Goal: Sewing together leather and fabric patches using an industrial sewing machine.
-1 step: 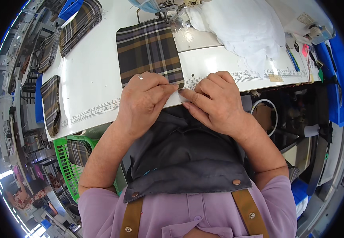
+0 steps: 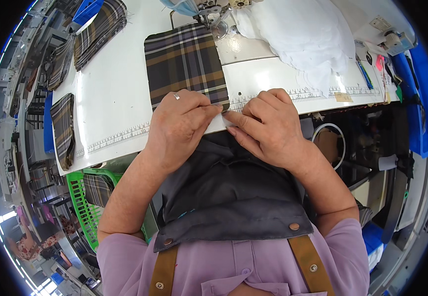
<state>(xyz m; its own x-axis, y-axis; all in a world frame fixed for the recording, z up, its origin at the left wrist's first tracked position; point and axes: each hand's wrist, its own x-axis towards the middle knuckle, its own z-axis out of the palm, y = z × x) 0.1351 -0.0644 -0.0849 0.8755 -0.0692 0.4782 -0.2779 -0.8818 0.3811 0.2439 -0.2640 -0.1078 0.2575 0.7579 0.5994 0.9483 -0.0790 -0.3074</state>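
A dark plaid fabric piece [image 2: 184, 61] with brown, purple and white stripes lies flat on the white table [image 2: 113, 93]. Its far edge reaches the sewing machine's presser foot area [image 2: 213, 22]. My left hand [image 2: 178, 126], with a ring on one finger, pinches the near right corner of the cloth and covers part of its near edge. Close beside it, my right hand [image 2: 273, 129] is curled, its index fingertip touching that same corner and its thumb lower down. What lies between the right fingertips is too small to make out.
White cloth pieces [image 2: 298, 34] are heaped at the far right. Plaid stacks [image 2: 100, 32] stand far left by a blue bin [image 2: 87, 11]; more plaid cloth [image 2: 63, 130] hangs over the left edge. A green basket [image 2: 78, 195] sits below. Pens [image 2: 364, 75] lie right.
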